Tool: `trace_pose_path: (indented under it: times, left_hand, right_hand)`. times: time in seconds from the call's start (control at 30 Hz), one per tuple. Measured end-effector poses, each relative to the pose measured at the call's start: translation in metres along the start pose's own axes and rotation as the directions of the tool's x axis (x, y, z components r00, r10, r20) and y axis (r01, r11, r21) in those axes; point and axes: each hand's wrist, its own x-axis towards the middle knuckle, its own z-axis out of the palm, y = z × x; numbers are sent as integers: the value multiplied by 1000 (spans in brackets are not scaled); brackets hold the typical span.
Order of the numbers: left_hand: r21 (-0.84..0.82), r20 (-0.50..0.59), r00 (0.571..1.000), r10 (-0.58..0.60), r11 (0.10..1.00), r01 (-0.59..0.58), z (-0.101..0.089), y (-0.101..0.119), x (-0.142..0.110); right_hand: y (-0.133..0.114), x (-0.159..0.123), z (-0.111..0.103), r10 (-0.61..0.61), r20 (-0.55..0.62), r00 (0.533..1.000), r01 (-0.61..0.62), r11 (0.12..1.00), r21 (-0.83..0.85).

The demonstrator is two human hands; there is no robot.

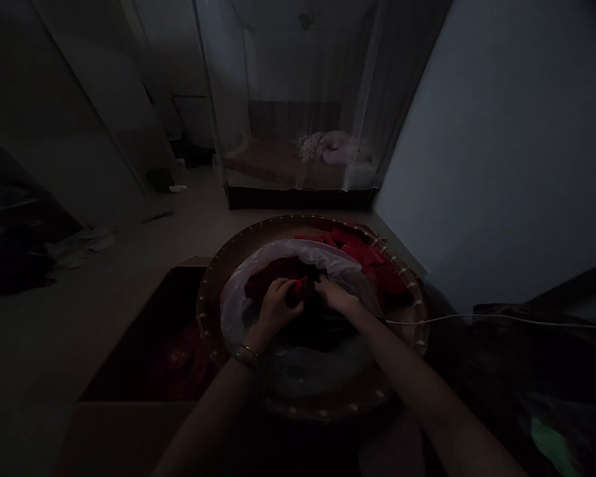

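In the dim head view my left hand (277, 303) is curled around a small red piece (300, 289) that may be cloth; its exact kind is too dark to make out. Close beside it, my right hand (330, 294) reaches into an open clear plastic bag (238, 297), its fingertips lost in shadow among dark contents. More dark red material (271, 273) lies inside the bag. The bag rests in a wide round woven bamboo tray (253, 233), where several bright red pieces (360, 252) are heaped along the far right side.
A cardboard box (129, 421) holding red items (179, 358) stands at the left of the tray. A white cord (457, 317) runs from the tray to the right. Beyond are a netted bed (273, 159) and a pale wall (506, 146).
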Motion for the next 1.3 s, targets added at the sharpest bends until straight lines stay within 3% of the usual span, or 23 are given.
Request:
trace_pose_path:
  times: [0.3,0.73,0.97,1.1,1.3]
  left_hand:
    - [-8,-13,1000,-7,1000,7,0,-1,1]
    - [-12,-21,1000,-22,1000,22,-2,0,1]
    - [-42,-33,999,-38,998,36,-3,-2,1]
    - [-39,-45,998,-48,998,46,-4,-1,2]
    - [-29,-54,997,-53,998,51,-5,1,3]
  right_hand:
    - [5,9,11,-12,-2,1000,12,997,-73]
    - [4,14,13,9,-52,999,-10,1000,-17]
    - [5,5,1,-23,-186,982,58,981,184]
    - [4,3,0,-25,-191,981,93,929,357]
    - [10,7,8,-19,-206,978,111,889,445]
